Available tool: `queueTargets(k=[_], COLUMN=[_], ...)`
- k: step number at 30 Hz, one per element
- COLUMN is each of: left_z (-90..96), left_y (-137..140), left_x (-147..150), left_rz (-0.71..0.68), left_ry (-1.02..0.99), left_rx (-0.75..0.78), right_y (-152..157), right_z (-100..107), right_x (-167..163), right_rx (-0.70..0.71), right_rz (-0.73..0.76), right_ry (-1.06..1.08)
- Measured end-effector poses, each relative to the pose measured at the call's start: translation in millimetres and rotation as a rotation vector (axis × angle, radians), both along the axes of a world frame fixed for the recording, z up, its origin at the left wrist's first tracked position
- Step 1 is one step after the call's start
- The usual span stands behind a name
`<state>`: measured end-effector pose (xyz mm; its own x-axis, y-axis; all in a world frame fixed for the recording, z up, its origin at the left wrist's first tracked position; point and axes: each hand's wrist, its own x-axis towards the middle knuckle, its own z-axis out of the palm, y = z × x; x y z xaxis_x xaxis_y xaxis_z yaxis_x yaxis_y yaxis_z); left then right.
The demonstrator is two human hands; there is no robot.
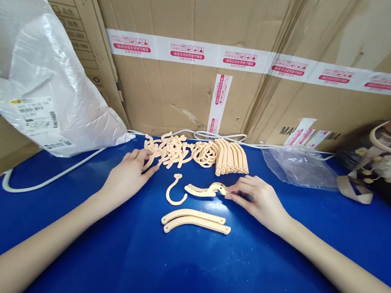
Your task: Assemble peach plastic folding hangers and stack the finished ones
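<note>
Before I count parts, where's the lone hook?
In the head view, the lone hook lies slightly left of centre, just beyond the two nearest curved strips.

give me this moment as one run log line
left hand: at beige pile | right hand: pinching beige part | front: loose hook, two curved bars | surface: blue table
</note>
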<state>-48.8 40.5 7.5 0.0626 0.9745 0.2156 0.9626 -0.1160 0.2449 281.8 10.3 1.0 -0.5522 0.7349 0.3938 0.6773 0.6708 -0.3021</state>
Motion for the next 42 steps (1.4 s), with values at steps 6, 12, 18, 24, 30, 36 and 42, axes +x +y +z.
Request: queueTargets(k=[6,12,18,24,30,36,42], left_z=[-7.5,-9.9,-6.3,11.0,13.9,7.7,6.9], left_y=[16,21,22,-14,-47,-46,-48], left_x=[-10,-14,-9,26,51,45,49], left_rz=[-0.048,-0.052,-0.065,-0.266,-0.706,-0.785,-0.789], left_ry=[-0.078,-0.138,-0.106,-0.042,0.044,0.1,0.118], left_rx=[0.059,0.075,0.124,0.181,0.008,-0.054,-0.018], right_y=[-1,0,0,0,0,-2,-1], right_z=[0,-3,-6,-5,-3,2,2], right_x=[-1,-2,-3,-4,-4,-6,-5], right_rx=[-0.003,-0.005,-0.026,-0.044,-0.074,-0.065,-0.053], right_rz=[0.013,-0.003,-0.055,-0.092,-0.09,-0.099,-0.026], right_ry=[-0.006,-0.005,0.011,0.013,0.011,0.058,0.105])
